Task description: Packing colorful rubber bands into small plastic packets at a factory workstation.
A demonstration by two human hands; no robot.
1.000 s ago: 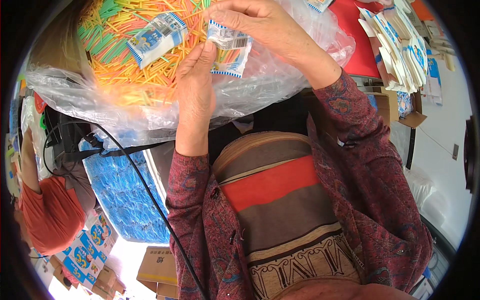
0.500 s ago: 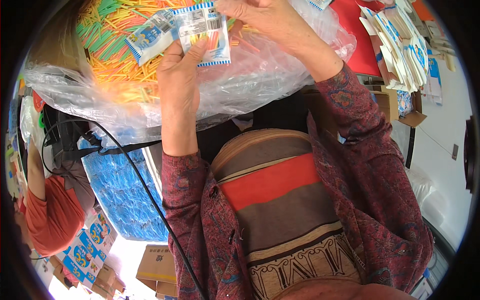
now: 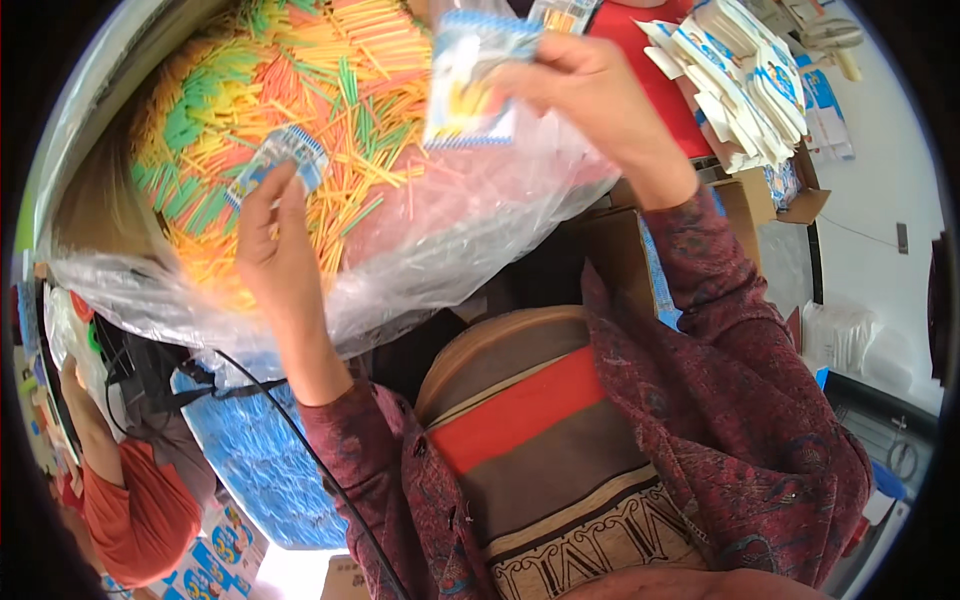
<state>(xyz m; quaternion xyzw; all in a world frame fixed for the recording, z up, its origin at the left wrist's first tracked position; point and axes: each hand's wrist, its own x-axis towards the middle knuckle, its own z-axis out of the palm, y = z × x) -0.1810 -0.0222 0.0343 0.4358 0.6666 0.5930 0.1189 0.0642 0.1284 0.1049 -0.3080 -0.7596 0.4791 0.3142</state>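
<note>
My left hand [image 3: 280, 255] pinches a small blue-and-white packet [image 3: 304, 150] between thumb and fingers. It hangs over a heap of thin yellow, orange and green sticks [image 3: 390, 85]. Farther right, my right hand [image 3: 595, 100] grips a larger-looking clear packet [image 3: 458, 85] with blue striped ends by its right side. Yellowish sticks show through that packet, which is smeared by motion. The two packets are apart. Crumpled clear plastic sheeting [image 3: 470, 235] lines the container of sticks and spills over its near side.
On a red surface [image 3: 655, 60] at right lies a stack of flat white-and-blue cartons [image 3: 750, 85]. Another packet [image 3: 563, 14] lies beyond my right hand. Blue netted material [image 3: 265, 455] is at lower left, crossed by a black cable [image 3: 300, 440]. A person in an orange sleeve [image 3: 140, 520] is at far left.
The two packets, earlier side by side by my left hand, are now separated. My right hand holds one at the right; my left hand has moved left and nearer with the other. The view has shifted.
</note>
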